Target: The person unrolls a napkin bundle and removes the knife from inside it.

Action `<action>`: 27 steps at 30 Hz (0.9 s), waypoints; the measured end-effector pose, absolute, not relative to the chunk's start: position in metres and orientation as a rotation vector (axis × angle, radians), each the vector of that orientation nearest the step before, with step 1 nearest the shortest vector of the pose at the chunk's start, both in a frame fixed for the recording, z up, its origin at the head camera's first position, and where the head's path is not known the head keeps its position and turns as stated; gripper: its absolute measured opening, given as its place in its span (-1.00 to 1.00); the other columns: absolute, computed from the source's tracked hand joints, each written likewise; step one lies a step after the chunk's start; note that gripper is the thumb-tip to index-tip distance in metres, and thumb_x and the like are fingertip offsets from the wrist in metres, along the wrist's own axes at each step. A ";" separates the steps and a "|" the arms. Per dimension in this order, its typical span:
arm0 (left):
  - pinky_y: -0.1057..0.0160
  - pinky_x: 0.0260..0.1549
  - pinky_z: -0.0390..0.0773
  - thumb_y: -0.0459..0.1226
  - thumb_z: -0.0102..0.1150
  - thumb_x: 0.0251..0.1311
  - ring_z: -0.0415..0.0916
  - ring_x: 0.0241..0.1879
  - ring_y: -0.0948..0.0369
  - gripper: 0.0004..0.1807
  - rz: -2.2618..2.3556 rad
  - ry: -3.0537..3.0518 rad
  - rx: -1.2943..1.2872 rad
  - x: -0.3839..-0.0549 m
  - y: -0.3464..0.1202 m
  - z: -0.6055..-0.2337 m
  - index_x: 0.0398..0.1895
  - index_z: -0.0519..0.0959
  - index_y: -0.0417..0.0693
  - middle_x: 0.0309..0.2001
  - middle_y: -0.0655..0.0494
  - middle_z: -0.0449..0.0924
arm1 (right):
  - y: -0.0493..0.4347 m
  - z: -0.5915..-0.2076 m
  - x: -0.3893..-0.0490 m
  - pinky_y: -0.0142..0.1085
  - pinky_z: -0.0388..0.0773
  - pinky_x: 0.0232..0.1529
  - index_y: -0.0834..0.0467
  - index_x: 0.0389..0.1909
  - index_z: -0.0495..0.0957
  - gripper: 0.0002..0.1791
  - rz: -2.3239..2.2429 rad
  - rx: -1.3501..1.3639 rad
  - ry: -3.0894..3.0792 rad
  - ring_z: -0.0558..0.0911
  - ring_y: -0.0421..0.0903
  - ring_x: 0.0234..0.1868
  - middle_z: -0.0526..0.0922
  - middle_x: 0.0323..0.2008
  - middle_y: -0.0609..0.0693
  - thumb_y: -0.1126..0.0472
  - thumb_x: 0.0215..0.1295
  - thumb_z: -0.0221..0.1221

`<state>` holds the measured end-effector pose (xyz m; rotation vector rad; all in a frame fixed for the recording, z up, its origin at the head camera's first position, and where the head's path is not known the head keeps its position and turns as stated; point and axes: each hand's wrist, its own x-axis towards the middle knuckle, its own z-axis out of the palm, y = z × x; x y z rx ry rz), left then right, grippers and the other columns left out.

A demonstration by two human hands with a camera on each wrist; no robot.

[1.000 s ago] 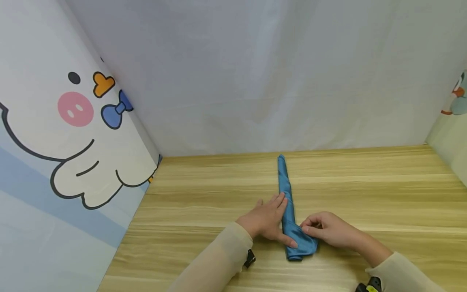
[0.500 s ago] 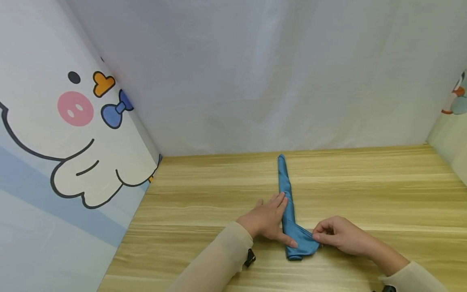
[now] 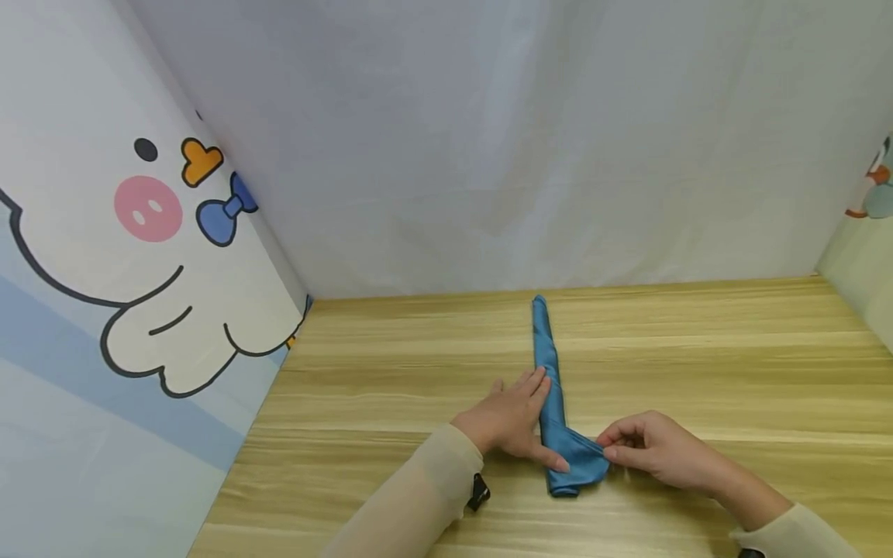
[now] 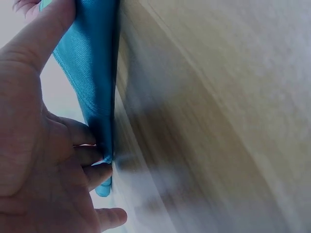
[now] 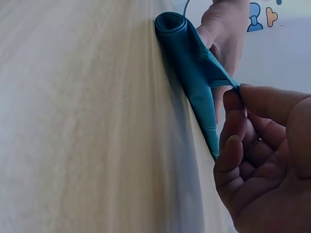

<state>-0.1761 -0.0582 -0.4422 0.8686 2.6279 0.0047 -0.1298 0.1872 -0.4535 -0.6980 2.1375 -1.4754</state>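
A blue, satiny cloth (image 3: 549,364), rolled into a long narrow tube, lies on the wooden table, its thin end pointing away. In the right wrist view, the near end of the rolled cloth (image 5: 171,23) shows a coiled spiral. My left hand (image 3: 512,422) rests on the roll from the left, fingers and thumb extended; the left wrist view shows its fingers (image 4: 88,155) lying against the cloth. A loose flap (image 3: 582,459) sticks out to the right at the near end. Its corner is pinched between thumb and forefinger of my right hand (image 3: 659,449), lifted off the roll.
The wood-grained table (image 3: 391,356) spreads to both sides of the cloth. A pale curtain-like backdrop (image 3: 523,155) stands at its far edge. On the left, a panel (image 3: 63,434) carries a cartoon bird print; another printed panel (image 3: 865,248) is on the right.
My right hand has moved to the right, drawing the flap's corner outward from the roll. The left hand has stayed in place on the cloth.
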 end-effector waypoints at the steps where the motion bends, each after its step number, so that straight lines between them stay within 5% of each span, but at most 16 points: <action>1: -0.12 0.22 -0.06 0.62 -0.19 -0.50 -0.38 0.39 0.19 0.44 0.006 2.630 0.875 -0.176 -0.059 -0.442 0.44 -0.29 -0.03 0.44 0.11 -0.42 | 0.187 -0.452 -0.130 -0.35 0.49 -0.41 0.24 -0.17 0.61 -0.77 -1.472 -0.690 2.139 0.53 -0.24 -0.39 0.64 -0.32 0.01 0.18 0.27 0.13; 11: -0.12 0.21 -0.02 0.51 -0.25 -0.16 -0.30 0.39 0.16 0.14 0.064 2.623 1.025 -0.170 -0.072 -0.431 0.44 -0.10 0.08 0.43 0.17 -0.25 | 0.175 -0.441 -0.131 -0.34 0.51 -0.30 0.17 -0.17 0.61 -0.77 -1.439 -0.705 2.172 0.57 -0.18 -0.27 0.64 -0.29 -0.05 0.14 0.27 0.13; 17: 0.20 0.22 0.10 0.29 -0.13 0.12 0.01 0.32 0.26 -0.16 0.259 2.591 1.130 -0.165 -0.084 -0.423 0.37 0.17 0.01 0.35 0.15 0.10 | 0.166 -0.442 -0.136 -0.33 0.50 -0.30 0.13 -0.20 0.62 -0.78 -1.410 -0.717 2.210 0.57 -0.17 -0.28 0.65 -0.31 -0.09 0.10 0.25 0.16; 27: 0.34 0.10 0.26 0.19 -0.08 0.19 0.28 0.16 0.33 -0.33 0.431 2.561 1.165 -0.162 -0.099 -0.428 0.24 0.37 -0.02 0.17 0.21 0.37 | 0.142 -0.447 -0.144 -0.36 0.51 -0.33 0.13 -0.22 0.64 -0.79 -1.373 -0.758 2.227 0.57 -0.22 -0.31 0.66 -0.34 -0.13 0.10 0.24 0.17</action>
